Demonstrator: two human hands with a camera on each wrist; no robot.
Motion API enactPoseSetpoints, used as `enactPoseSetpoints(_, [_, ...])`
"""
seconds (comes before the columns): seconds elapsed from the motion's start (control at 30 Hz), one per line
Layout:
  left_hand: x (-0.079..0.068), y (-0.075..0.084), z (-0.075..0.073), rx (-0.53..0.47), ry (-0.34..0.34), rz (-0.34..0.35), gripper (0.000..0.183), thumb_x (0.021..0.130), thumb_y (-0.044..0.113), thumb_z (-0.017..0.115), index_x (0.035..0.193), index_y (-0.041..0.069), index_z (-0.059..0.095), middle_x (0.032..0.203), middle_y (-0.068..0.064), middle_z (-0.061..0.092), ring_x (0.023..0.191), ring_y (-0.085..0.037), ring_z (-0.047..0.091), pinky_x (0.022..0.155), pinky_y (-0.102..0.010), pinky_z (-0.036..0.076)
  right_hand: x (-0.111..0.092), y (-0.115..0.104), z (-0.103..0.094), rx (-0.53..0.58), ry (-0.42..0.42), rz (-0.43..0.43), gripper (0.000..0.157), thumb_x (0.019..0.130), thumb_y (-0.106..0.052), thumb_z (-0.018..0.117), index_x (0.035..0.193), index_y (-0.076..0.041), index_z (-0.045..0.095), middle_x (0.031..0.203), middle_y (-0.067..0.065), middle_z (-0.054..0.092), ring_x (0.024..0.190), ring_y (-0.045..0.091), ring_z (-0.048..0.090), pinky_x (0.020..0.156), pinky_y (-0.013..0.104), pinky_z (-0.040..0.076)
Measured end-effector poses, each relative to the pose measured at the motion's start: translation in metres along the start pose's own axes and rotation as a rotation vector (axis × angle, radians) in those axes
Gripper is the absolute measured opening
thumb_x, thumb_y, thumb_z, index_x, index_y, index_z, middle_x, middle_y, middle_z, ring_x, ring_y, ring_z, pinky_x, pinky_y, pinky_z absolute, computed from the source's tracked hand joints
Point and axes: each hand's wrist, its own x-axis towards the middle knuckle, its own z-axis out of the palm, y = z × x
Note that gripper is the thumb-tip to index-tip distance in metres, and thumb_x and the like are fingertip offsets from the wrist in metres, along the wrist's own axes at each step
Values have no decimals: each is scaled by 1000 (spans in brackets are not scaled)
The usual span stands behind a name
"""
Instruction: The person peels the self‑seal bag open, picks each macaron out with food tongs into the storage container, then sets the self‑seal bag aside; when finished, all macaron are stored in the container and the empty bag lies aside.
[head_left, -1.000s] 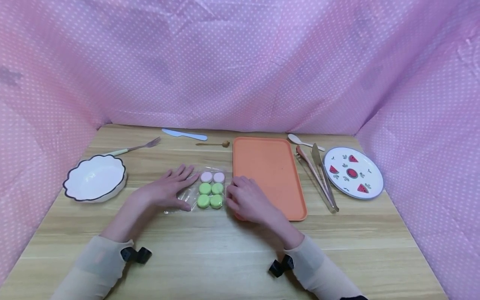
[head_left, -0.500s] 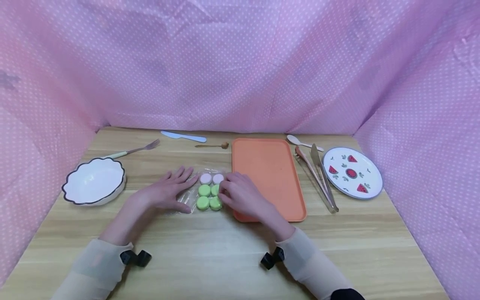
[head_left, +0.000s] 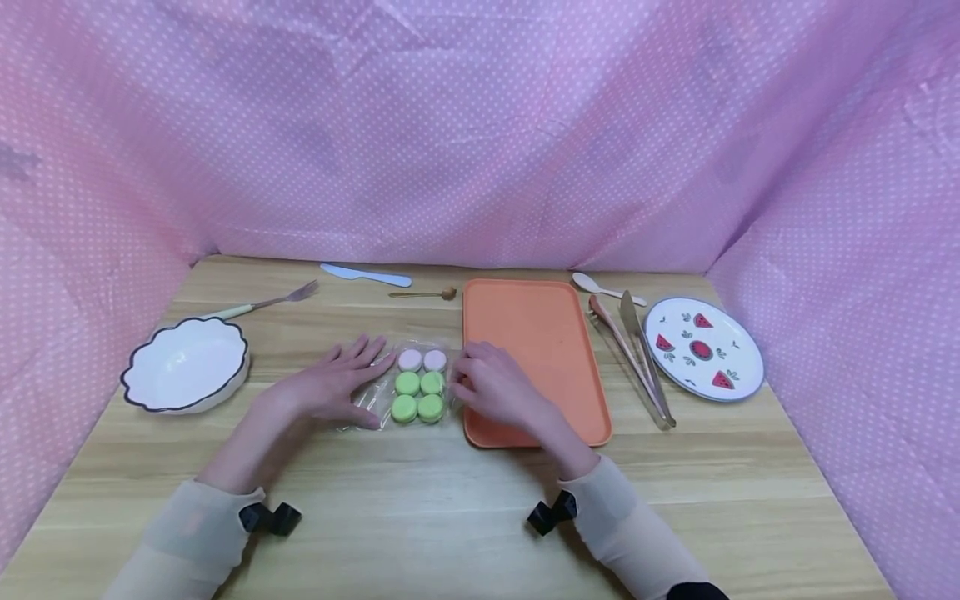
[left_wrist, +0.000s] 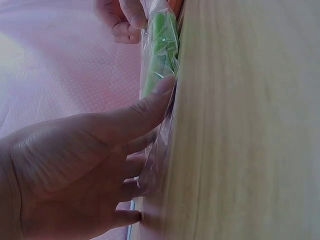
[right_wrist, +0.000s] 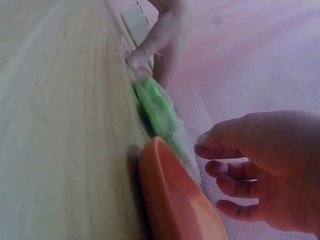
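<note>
A clear plastic bag [head_left: 382,385] of macarons lies on the table, its right edge at the orange tray [head_left: 528,350]. Inside are two pale pink macarons [head_left: 422,360] and several green macarons [head_left: 417,396]. My left hand [head_left: 333,385] rests spread on the bag's left part, fingers straight, thumb pressing the film in the left wrist view. Over the tray's left edge, my right hand [head_left: 495,385] has curled fingers, with thumb and index finger pinching at the bag's right edge. In the right wrist view, thumb and index tip meet close beside the film [right_wrist: 187,162].
A white scalloped bowl [head_left: 187,365] and a fork [head_left: 262,302] are at left. Farther back lie a blue knife [head_left: 366,275] and a small gold-coloured utensil [head_left: 423,293]. Right of the tray are a spoon [head_left: 607,289], metal tongs [head_left: 645,358] and a watermelon-patterned plate [head_left: 705,348].
My right hand moved left over the green macarons, then back right to the bag's edge, uncovering them. My left hand has stayed on the bag.
</note>
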Motion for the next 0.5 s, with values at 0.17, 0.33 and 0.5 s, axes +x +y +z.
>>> enactPoseSetpoints(0.17, [-1, 2, -2, -5, -11, -1, 102, 75, 62, 66, 151, 17, 16, 159, -15, 0, 145, -43, 1, 111, -65, 8, 5, -2, 1, 37, -4, -17, 14, 89, -36, 61, 81, -25, 66, 84, -11, 53, 80, 8, 48, 72, 27, 40])
enactPoseSetpoints(0.33, [-1, 5, -5, -6, -17, -8, 101, 75, 61, 66, 151, 18, 15, 159, -14, 0, 145, -42, 0, 111, -65, 9, 14, -6, 3, 37, -18, -32, 14, 90, -32, 59, 81, -25, 66, 80, -11, 51, 78, 9, 47, 71, 25, 39])
enactPoseSetpoints(0.5, [0, 6, -5, -5, -24, -9, 102, 75, 61, 66, 151, 18, 14, 159, -15, -1, 145, -43, 0, 111, -66, 9, 16, -4, 4, 31, -28, -12, 12, 90, -26, 58, 80, -24, 66, 80, -10, 52, 79, 9, 47, 71, 26, 40])
